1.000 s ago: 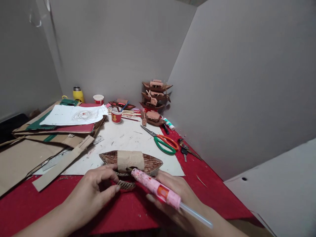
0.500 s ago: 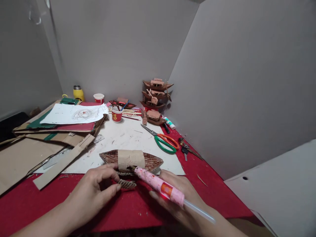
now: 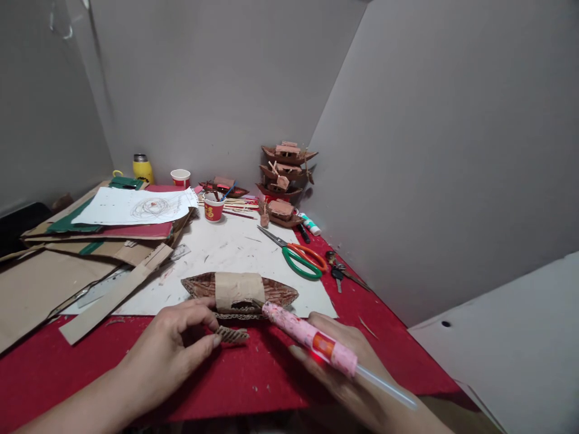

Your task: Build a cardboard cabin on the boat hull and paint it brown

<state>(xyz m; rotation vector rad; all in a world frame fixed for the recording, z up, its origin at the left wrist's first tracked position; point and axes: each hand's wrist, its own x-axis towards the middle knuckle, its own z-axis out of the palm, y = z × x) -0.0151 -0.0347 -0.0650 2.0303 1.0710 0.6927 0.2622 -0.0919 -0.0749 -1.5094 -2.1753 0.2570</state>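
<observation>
The model boat (image 3: 281,292) lies at the centre of the work, on the near edge of the white sheet (image 3: 226,250), its ends pointing to nine and three o'clock. Its tan arched cover (image 3: 239,286) has a dark gap low on the near side, and the nozzle of a pink glue gun (image 3: 312,339) is at that edge. If the nozzle lingers or presses there, glue might pool, or the thin cover could buckle; nothing visibly braces the hull's right end, so a push could also swing it.

At seven o'clock, the left hand (image 3: 183,337) is partly curled, thumb and forefinger pinching a small corrugated piece (image 3: 234,334) by one end. A loose pinch could let it twist or drop, and if the tip is hot, those fingers are close enough for a burn should it slip left.

At five o'clock, the right hand (image 3: 341,355) is wrapped around the glue gun's grip, mostly hidden behind it. The clear glue stick (image 3: 386,387) juts out behind and could snag on the wrist.

Farther off, at two o'clock, scissors (image 3: 302,259) lie with blades parted, a hazard for a careless reach.
</observation>
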